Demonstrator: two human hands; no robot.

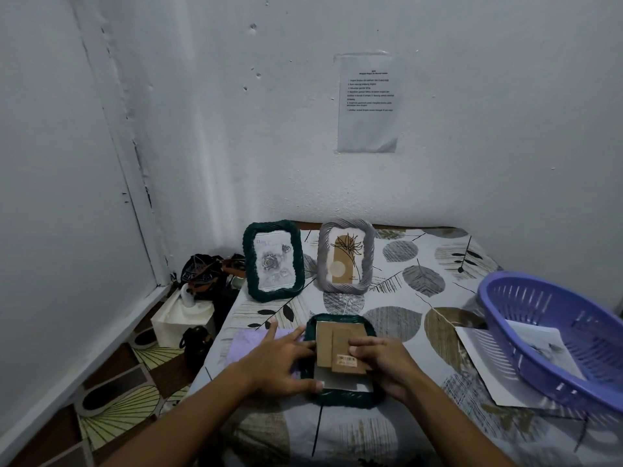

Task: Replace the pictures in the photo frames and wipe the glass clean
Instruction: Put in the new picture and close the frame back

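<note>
Head view: face-down green frame (340,397) on table; left hand (281,362) fingers spread flat, right hand (387,360) fingers pinching cardboard backing (340,348).

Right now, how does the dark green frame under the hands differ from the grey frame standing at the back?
The dark green frame under the hands lies flat and face down, its brown cardboard backing showing; the grey frame stands upright, facing the camera. The left hand and right hand touch the green one; nothing touches the grey one, which shows a leaf drawing. Both have ropelike rims and rest on the leaf-print cloth.
</note>
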